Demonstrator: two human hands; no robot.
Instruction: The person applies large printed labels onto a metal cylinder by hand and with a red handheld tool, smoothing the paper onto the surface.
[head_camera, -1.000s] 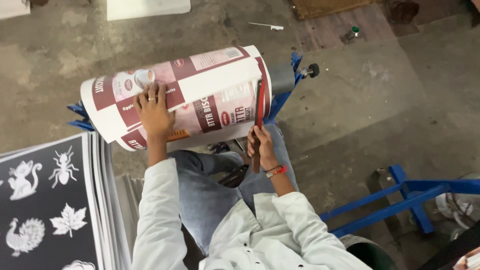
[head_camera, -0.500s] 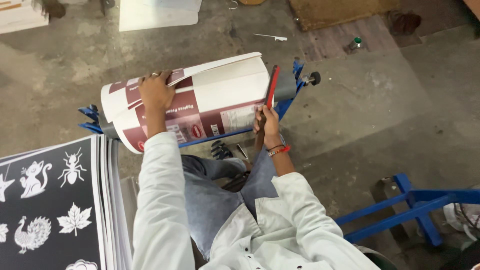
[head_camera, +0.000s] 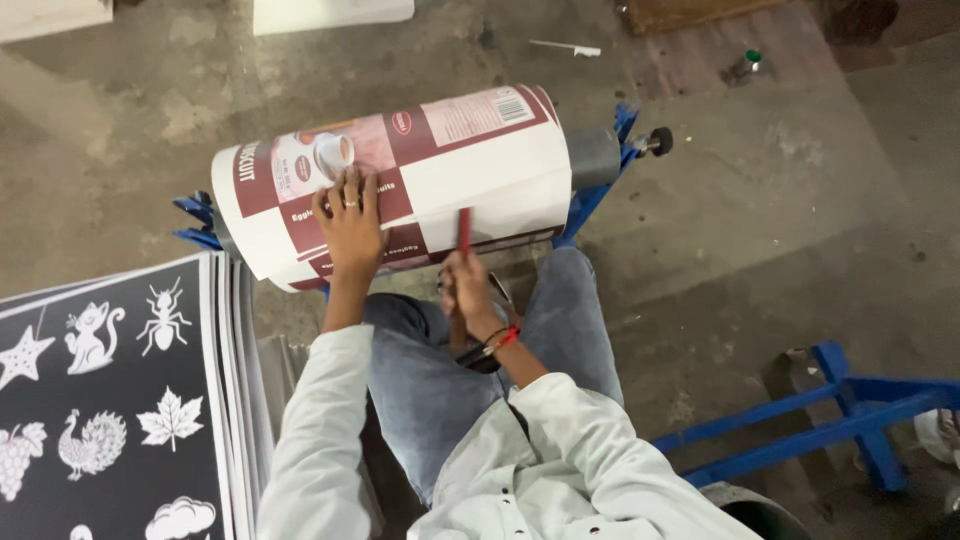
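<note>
Left hand (head_camera: 352, 222) lies flat, fingers spread, on the printed film roll (head_camera: 400, 180), which sits on a blue stand (head_camera: 600, 190) over the floor. Right hand (head_camera: 468, 290), fingers closed round a red-handled tool (head_camera: 464, 228), works at the wrap's edge; likely trimming it. Next needs steady pressure along the seam. Tool tip too small to make out.
</note>
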